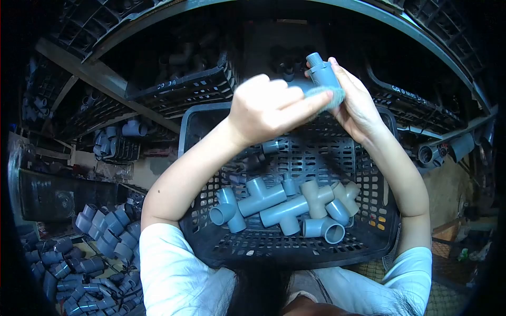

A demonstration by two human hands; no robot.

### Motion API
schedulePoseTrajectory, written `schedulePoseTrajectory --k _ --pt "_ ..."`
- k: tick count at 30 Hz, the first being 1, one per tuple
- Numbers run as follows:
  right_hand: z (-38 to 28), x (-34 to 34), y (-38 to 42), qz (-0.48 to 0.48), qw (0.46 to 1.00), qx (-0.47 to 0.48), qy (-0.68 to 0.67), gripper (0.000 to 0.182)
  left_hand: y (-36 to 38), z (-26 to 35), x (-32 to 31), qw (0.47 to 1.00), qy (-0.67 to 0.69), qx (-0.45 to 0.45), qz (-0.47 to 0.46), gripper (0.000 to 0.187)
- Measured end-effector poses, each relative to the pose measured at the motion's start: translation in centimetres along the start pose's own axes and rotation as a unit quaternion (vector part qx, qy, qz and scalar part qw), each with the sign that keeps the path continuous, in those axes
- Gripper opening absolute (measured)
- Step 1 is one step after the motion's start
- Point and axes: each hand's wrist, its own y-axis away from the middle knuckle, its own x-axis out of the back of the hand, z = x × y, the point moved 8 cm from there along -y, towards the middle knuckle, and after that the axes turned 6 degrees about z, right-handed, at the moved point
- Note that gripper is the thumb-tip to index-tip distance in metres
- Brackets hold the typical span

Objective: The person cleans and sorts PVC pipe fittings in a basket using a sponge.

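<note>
My right hand (359,108) holds up a grey plastic pipe fitting (324,75) with a threaded end pointing upward. My left hand (266,108) is closed on a green scouring pad (336,97), which meets the lower part of that fitting. Part of the fitting is hidden behind the pad and fingers. Below both hands is a black plastic crate (183,138). Inside lie several grey fittings, among them a tee (262,196), a cross-shaped one (314,197) in a duller grey, and an elbow (333,233) with its opening toward me.
Heaps of grey fittings (110,229) lie on the floor at left. Black crates on racks stand at the back left (179,87) and back right (416,100). A metal rack beam (237,4) arches across the top. More fittings (429,154) sit at the right.
</note>
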Motion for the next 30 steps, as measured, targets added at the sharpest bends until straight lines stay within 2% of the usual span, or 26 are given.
schedulePoseTrajectory --k 1,3,5,7,11,13,17,19,21,22,23,25,27,29,30 --pt "0.1 0.5 -0.2 -0.001 1.000 -0.001 0.001 0.042 -0.3 -0.6 0.1 1.000 0.004 0.012 0.015 0.044" --pt "0.2 -0.1 0.0 -0.078 0.997 -0.001 0.015 0.042 0.1 -2.5 0.0 0.998 -0.015 0.063 0.005 0.049" --pt "0.2 -0.5 0.4 -0.064 0.998 0.003 0.010 0.041 0.4 -2.7 0.1 0.998 -0.026 0.060 0.011 0.049" --pt "0.2 -0.3 0.5 -0.010 1.000 -0.010 0.012 0.043 0.1 -0.8 0.1 0.999 -0.009 0.041 -0.017 0.047" --pt "0.3 -0.2 0.5 -0.033 0.998 0.009 0.058 0.045 -0.3 -1.2 -0.1 0.998 0.012 0.059 -0.018 0.049" --pt "0.4 -1.2 0.4 -0.147 0.987 0.038 0.049 0.045 0.1 -2.3 -0.3 0.994 -0.002 0.101 -0.028 0.048" --pt "0.3 -0.5 0.3 -0.100 0.990 -0.008 0.095 0.042 0.4 -1.2 -0.4 0.995 0.032 0.092 -0.024 0.050" --pt "-0.1 -0.8 0.5 -0.086 0.994 -0.011 0.070 0.041 0.2 -0.1 -0.6 0.998 0.039 0.041 -0.025 0.052" --pt "-0.1 -0.5 0.7 -0.100 0.995 -0.014 0.024 0.041 -0.1 -1.1 -0.4 0.998 0.029 0.044 -0.033 0.050" --pt "-0.3 -0.5 0.7 -0.139 0.989 0.016 0.053 0.043 -0.4 -2.0 0.0 0.998 0.009 0.064 -0.027 0.048" --pt "-0.1 -0.5 0.6 -0.137 0.989 0.014 0.052 0.043 0.0 -3.0 -0.2 0.995 0.002 0.092 -0.032 0.048" --pt "0.1 -0.2 0.2 -0.108 0.993 0.003 0.046 0.045 0.2 -2.9 -0.1 0.996 -0.008 0.082 -0.032 0.048" --pt "0.0 -1.0 0.9 -0.111 0.993 0.008 0.044 0.046 -0.1 -0.9 -0.2 0.998 0.008 0.045 -0.041 0.047" --pt "-0.3 -1.2 1.4 -0.037 0.995 0.008 0.093 0.046 0.2 0.4 -0.8 1.000 0.003 0.006 -0.009 0.049" --pt "-0.2 -1.2 1.4 -0.047 0.994 0.008 0.097 0.048 -0.2 0.4 -0.5 1.000 0.001 -0.003 -0.013 0.048"
